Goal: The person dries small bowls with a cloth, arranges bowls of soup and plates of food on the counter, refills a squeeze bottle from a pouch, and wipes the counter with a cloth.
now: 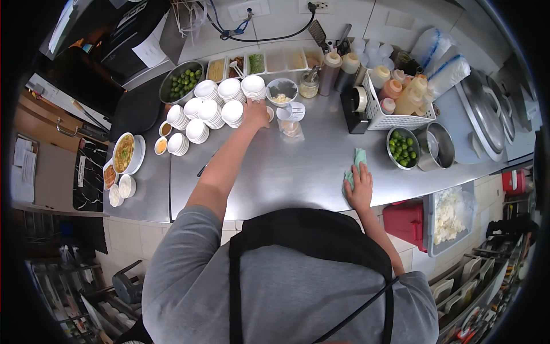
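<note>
My left hand point(256, 114) reaches across the steel counter to the front of the stacked white bowls point(253, 87). Its fingers curl at the left side of a small cup point(270, 114) with brownish contents; the fingertips are partly hidden. Beside that cup lies a small clear bag point(291, 129) under a round container with a printed label point(292, 111). Near the counter's front edge, my right hand point(359, 186) grips a pale green cloth point(358, 157) against the steel. Part of the cloth sticks out beyond the fingers.
Green limes fill a metal bowl point(181, 83) at the back left and another point(403, 148) at right. A noodle bowl point(124, 153) stands far left. Sauce bottles sit in a white basket point(395, 121). A pen point(201, 170) lies by my left forearm.
</note>
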Demonstrator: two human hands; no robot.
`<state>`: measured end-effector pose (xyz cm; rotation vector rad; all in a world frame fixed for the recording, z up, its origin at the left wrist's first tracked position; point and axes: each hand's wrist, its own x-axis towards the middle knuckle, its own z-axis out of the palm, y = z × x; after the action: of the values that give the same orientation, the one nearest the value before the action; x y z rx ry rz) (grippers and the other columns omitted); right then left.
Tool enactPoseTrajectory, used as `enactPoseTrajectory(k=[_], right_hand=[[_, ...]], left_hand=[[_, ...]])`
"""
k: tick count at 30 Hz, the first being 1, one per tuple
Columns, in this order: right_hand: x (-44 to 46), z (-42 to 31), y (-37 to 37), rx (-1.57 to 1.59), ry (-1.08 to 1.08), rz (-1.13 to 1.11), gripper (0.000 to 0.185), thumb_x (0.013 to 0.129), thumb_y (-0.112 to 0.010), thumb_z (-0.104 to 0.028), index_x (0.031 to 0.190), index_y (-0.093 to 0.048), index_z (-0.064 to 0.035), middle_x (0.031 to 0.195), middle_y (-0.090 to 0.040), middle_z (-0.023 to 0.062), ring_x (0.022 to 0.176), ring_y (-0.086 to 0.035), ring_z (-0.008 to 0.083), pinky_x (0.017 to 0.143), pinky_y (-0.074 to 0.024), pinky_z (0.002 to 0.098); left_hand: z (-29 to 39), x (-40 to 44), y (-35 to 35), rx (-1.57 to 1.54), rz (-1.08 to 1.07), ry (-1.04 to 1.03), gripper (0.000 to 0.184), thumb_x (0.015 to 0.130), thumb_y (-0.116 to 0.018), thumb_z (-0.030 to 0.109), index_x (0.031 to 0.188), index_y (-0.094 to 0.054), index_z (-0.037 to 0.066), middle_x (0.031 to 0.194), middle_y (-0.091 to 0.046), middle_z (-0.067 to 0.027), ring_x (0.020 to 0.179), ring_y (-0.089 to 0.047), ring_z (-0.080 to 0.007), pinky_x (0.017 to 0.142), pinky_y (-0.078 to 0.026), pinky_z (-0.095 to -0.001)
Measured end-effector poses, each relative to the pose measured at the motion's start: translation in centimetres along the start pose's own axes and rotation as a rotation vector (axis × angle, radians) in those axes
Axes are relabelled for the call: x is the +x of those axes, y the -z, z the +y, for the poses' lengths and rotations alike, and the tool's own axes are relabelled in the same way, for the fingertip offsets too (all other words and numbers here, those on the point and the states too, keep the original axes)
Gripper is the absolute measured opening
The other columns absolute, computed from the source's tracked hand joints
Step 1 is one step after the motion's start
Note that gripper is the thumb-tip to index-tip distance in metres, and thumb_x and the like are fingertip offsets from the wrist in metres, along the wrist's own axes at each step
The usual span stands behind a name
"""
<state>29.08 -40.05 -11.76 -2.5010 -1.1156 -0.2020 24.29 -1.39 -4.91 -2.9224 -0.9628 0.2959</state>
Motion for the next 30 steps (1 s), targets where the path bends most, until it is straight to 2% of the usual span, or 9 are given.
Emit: enactPoseTrajectory(k=[5, 8, 11, 17, 19, 21, 24, 26, 30], right_hand=[[0.0, -0.1, 0.1, -0.006, 0.004, 0.035, 0.048, 0.078, -0.054, -0.028, 0.118, -0.045, -0.0031, 0.129, -0.035, 0.0175, 0.12, -0.032, 0.0335, 0.098, -0.0249, 0.0465], [0.0, -0.1, 0.1, 0.01, 0.006, 0.051, 0.048, 0.078, -0.054, -0.028, 0.118, -0.045, -0.0035, 0.129, -0.035, 0.0174, 0.12, -0.032, 0.0337, 0.098, -0.0251, 0.0464], [0.2, -0.2, 0.2, 0.018, -0.042, 0.016, 0.049, 0.078, -0.054, -0.029, 0.119, -0.044, -0.0043, 0.129, -0.035, 0.0174, 0.121, -0.031, 0.0337, 0.098, -0.024, 0.047], [1.4, -0.7, -0.4, -0.011, -0.115, 0.007, 0.058, 0.076, -0.053, -0.029, 0.125, -0.037, -0.0023, 0.132, -0.03, 0.0198, 0.123, -0.029, 0.0341, 0.099, -0.0216, 0.0495], [2.6, -1.2, -1.7, -0.018, -0.107, 0.036, 0.055, 0.077, -0.053, -0.026, 0.124, -0.038, -0.0016, 0.13, -0.033, 0.0205, 0.122, -0.031, 0.0337, 0.099, -0.0231, 0.0483], [3.6, -2.3, -2.6, 0.078, 0.004, 0.064, 0.045, 0.077, -0.053, -0.017, 0.118, -0.044, -0.0005, 0.123, -0.041, 0.0209, 0.116, -0.038, 0.0331, 0.095, -0.0296, 0.0447], [4.3, -4.5, -5.6, 0.258, 0.227, 0.166, 0.028, 0.074, -0.051, -0.004, 0.101, -0.054, -0.0011, 0.104, -0.055, 0.0151, 0.097, -0.051, 0.0304, 0.082, -0.0419, 0.0372], [5.1, -6.1, -5.0, 0.375, 0.299, 0.057, 0.029, 0.069, -0.05, 0.0, 0.097, -0.056, -0.0038, 0.098, -0.057, 0.0107, 0.088, -0.053, 0.0255, 0.08, -0.0421, 0.0339], [8.8, -7.5, -3.3, 0.463, 0.256, 0.002, 0.029, 0.071, -0.052, -0.005, 0.1, -0.056, -0.0053, 0.099, -0.056, 0.0093, 0.093, -0.052, 0.0247, 0.081, -0.0415, 0.0353]], left_hand=[[-0.1, 0.0, 0.2, 0.039, -0.046, -0.058, 0.062, 0.056, -0.073, 0.023, 0.109, -0.048, 0.005, 0.107, -0.054, -0.0111, 0.108, -0.04, -0.0277, 0.089, -0.033, -0.0359], [-0.8, 1.3, -1.3, 0.145, 0.083, -0.047, 0.062, 0.056, -0.074, 0.024, 0.109, -0.048, 0.006, 0.108, -0.053, -0.0121, 0.108, -0.04, -0.0287, 0.087, -0.034, -0.0361], [-0.5, 1.1, -0.7, 0.212, 0.062, -0.039, 0.077, 0.053, -0.077, 0.036, 0.116, -0.044, 0.007, 0.107, -0.053, -0.0097, 0.108, -0.04, -0.0272, 0.087, -0.035, -0.0381], [1.0, -0.1, -0.7, -0.391, 0.057, -0.29, 0.073, 0.052, -0.077, 0.033, 0.111, -0.049, 0.003, 0.108, -0.054, -0.0148, 0.108, -0.044, -0.0318, 0.088, -0.038, -0.0407], [1.1, 2.7, -5.3, -0.771, 0.04, -0.294, 0.071, 0.047, -0.079, 0.035, 0.105, -0.054, 0.003, 0.104, -0.057, -0.0162, 0.098, -0.053, -0.0294, 0.082, -0.044, -0.0377], [2.8, 0.9, -2.9, -0.85, 0.118, -0.348, 0.054, 0.054, -0.075, 0.033, 0.095, -0.058, 0.002, 0.094, -0.06, -0.0181, 0.086, -0.058, -0.0302, 0.075, -0.046, -0.0378], [4.2, 0.3, -0.9, -0.538, 0.22, -0.176, 0.027, 0.067, -0.065, 0.025, 0.084, -0.061, 0.003, 0.088, -0.06, -0.019, 0.082, -0.058, -0.0333, 0.07, -0.046, -0.041], [3.8, 1.1, -1.3, -0.55, 0.273, -0.163, 0.027, 0.068, -0.064, 0.024, 0.086, -0.061, 0.004, 0.09, -0.059, -0.0183, 0.084, -0.057, -0.0331, 0.071, -0.046, -0.0411], [3.8, -0.5, 0.9, -0.512, 0.318, -0.009, 0.034, 0.068, -0.064, 0.022, 0.097, -0.058, 0.004, 0.098, -0.057, -0.0178, 0.091, -0.055, -0.0329, 0.075, -0.045, -0.0404]])
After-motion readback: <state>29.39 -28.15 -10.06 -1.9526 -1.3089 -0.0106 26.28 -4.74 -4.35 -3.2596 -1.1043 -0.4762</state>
